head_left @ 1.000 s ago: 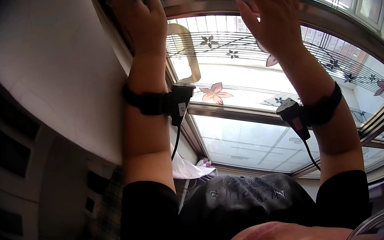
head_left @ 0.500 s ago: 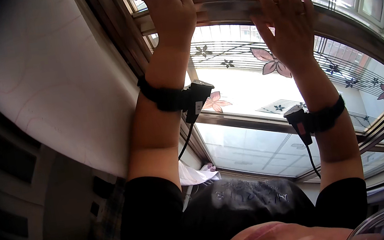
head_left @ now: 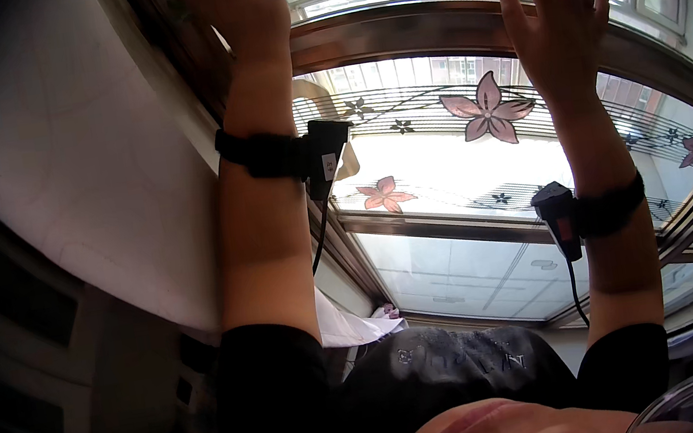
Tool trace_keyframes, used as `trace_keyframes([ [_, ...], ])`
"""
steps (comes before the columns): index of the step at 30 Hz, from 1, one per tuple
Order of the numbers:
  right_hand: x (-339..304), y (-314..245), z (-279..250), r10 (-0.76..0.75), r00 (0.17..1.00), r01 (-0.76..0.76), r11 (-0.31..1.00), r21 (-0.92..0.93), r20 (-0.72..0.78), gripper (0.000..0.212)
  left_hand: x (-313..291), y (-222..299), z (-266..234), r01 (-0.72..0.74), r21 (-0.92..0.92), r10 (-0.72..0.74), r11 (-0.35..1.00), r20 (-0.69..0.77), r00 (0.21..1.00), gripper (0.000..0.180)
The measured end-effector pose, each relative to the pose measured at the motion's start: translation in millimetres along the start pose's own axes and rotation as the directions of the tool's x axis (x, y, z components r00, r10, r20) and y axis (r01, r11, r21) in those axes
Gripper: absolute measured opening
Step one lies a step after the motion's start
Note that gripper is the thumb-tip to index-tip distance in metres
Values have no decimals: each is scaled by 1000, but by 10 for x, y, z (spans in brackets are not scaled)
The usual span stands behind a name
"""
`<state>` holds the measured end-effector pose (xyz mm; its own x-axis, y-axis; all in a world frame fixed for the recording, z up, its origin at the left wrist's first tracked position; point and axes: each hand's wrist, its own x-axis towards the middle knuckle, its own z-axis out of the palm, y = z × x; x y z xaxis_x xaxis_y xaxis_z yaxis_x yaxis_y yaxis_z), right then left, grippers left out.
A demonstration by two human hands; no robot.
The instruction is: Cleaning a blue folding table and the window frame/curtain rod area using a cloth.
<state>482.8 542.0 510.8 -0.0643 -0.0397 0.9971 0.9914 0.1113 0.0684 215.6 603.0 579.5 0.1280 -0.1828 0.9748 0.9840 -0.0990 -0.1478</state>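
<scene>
Glass (head_left: 448, 174) with four pink flowers fills a brown window frame (head_left: 427, 34); beside it, white wall (head_left: 70, 168). Left hand (head_left: 239, 4) grips something unclear at the frame's top; right hand (head_left: 558, 10) presses open-palmed on the glass.

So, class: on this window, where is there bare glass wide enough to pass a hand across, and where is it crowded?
Bare glass lies between the left hand and right hand, above the pink flower decals. Crowded: the brown frame and decal band.
</scene>
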Motion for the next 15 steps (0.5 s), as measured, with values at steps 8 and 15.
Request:
trace_keyframes([
  [8,-29,235,86,26,998,-19,994,-112,60,49,23,458,89,-193,-492,86,849,-232,969,39],
  [15,62,421,-5,-48,999,48,999,-1,-22,42,52,515,-122,-155,-534,108,831,-120,987,29],
])
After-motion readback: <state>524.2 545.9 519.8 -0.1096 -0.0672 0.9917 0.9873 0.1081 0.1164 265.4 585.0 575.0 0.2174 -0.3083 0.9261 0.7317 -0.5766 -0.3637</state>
